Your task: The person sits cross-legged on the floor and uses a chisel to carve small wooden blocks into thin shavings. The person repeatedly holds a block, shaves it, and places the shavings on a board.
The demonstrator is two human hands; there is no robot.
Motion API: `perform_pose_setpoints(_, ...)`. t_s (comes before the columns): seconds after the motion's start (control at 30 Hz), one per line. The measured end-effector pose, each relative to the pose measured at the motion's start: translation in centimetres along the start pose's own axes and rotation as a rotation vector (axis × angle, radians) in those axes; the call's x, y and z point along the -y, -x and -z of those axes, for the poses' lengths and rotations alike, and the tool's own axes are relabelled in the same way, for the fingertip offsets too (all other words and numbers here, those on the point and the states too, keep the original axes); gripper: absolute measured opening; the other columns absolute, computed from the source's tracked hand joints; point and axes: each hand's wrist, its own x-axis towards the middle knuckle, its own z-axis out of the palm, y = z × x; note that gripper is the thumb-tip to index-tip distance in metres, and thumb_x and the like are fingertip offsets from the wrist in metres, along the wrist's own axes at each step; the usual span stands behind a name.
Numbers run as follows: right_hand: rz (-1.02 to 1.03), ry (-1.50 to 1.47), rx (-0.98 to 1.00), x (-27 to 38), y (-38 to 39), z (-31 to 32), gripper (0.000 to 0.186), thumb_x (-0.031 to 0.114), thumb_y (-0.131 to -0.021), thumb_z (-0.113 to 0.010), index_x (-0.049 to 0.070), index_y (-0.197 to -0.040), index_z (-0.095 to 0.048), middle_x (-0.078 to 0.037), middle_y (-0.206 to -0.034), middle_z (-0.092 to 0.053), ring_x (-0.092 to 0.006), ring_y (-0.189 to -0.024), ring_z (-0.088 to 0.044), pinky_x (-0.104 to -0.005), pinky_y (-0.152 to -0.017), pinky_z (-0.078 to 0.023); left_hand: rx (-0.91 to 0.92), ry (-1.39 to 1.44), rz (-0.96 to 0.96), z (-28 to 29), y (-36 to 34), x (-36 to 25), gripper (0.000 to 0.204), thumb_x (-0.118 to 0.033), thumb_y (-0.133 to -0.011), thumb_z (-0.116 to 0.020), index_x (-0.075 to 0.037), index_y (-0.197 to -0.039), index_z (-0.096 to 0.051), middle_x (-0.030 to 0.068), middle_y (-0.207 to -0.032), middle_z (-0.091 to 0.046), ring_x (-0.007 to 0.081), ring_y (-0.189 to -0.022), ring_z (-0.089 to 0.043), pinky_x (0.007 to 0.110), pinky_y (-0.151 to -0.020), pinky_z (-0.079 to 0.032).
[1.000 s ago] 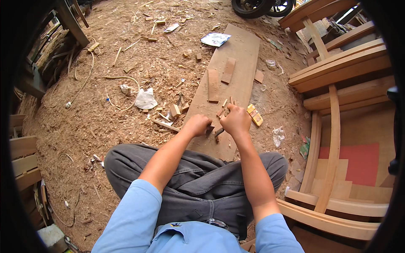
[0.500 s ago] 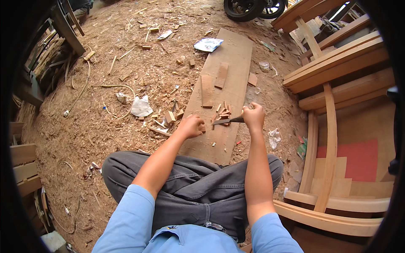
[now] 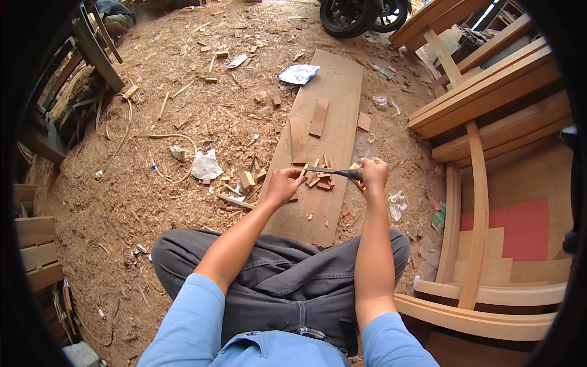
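Okay, head view only: person seated cross-legged on a sawdust floor, grey trousers, blue sleeves, both forearms coming up from the lower edge. Right hand [image 3: 374, 173] is closed in a fist round the handle of a chisel [image 3: 335, 172], blade pointing left, roughly level, over the plank. Left hand [image 3: 284, 185] sits on the long flat plank [image 3: 327, 116], fingers curled and narrow, thumb and fingertips at a small wood piece; can't tell if it actually grips it or just presses it down. Chisel tip ends just beside the left fingertips, above a pile of small wood chips [image 3: 319, 177] lying on the plank between the two hands. Further up the plank lie two short wood blocks [image 3: 318, 117], one straight, one tilted, close together. Crumpled paper [image 3: 298, 74] rests at the plank's far left edge. On the floor left of the plank: white rag [image 3: 206, 166] and scattered offcuts. Right side: curved wooden furniture frame [image 3: 480, 202], well apart from the hands. Motorbike wheel [image 3: 348, 13] at top.
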Motion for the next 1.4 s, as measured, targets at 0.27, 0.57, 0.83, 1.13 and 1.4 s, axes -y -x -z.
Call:
perform_pose_setpoints(0.27, 0.093, 0.069, -0.056, -0.3, -0.8, 0.5, 0.03, 0.017, -0.081, -0.069, -0.006, -0.1, -0.071, -0.021, -0.081, -0.072, -0.0285, -0.061, -0.068, -0.0407, -0.058, -0.053, -0.008, 0.153, 0.198, 1.2, -1.2, 2.4, 0.024, -0.019, -0.094, -0.066, 0.0, -0.105, -0.074, 0.0109, -0.088, -0.076, 0.0182, -0.081, -0.073, 0.031, -0.077, -0.055)
perform_pose_setpoints(0.57, 0.052, -0.005, -0.161, 1.9, 1.0, 1.7, 0.038, 0.022, -0.08, -0.071, -0.007, -0.106, -0.068, -0.021, -0.083, -0.073, -0.0325, -0.081, -0.073, -0.0415, -0.077, -0.055, 0.144, -0.255, 0.063, 1.3, -1.0, 1.6, 0.047, -0.031, -0.086, -0.074, -0.004, -0.124, -0.065, 0.0148, -0.121, -0.066, 0.0244, -0.114, -0.062, 0.038, -0.095, -0.05)
perform_pose_setpoints(0.83, 0.325, 0.335, -0.095, 2.3, 2.5, 0.5, 0.023, 0.023, -0.079, -0.071, 0.005, -0.093, -0.072, -0.021, -0.075, -0.068, -0.0421, -0.076, -0.067, -0.0464, -0.071, -0.053, 0.318, -0.85, -0.079, 2.1, 1.3, 2.3, 0.034, -0.025, -0.076, -0.079, -0.008, -0.103, -0.067, 0.0138, -0.112, -0.063, 0.0327, -0.113, -0.058, 0.044, -0.094, -0.05)
perform_pose_setpoints(1.13, 0.527, 0.488, 0.072, 3.4, 5.2, -0.5, 0.031, 0.027, -0.078, -0.071, 0.005, -0.099, -0.074, -0.02, -0.084, -0.071, -0.0382, -0.084, -0.07, -0.0451, -0.075, -0.056, 0.299, -0.409, -0.081, 0.7, 1.2, 2.9, 0.024, -0.007, -0.074, -0.076, -0.005, -0.094, -0.064, 0.0176, -0.091, -0.068, 0.0373, -0.094, -0.066, 0.045, -0.082, -0.052)
perform_pose_setpoints(1.4, 0.706, 0.597, 0.219, 3.3, 7.3, -2.4, 0.027, 0.028, -0.078, -0.073, 0.005, -0.093, -0.073, -0.02, -0.079, -0.069, -0.0388, -0.08, -0.069, -0.0458, -0.071, -0.054, 0.279, -0.406, -0.108, 0.7, 1.4, 3.1, 0.019, -0.008, -0.074, -0.077, -0.005, -0.09, -0.067, 0.0175, -0.089, -0.071, 0.0368, -0.09, -0.068, 0.046, -0.079, -0.053)
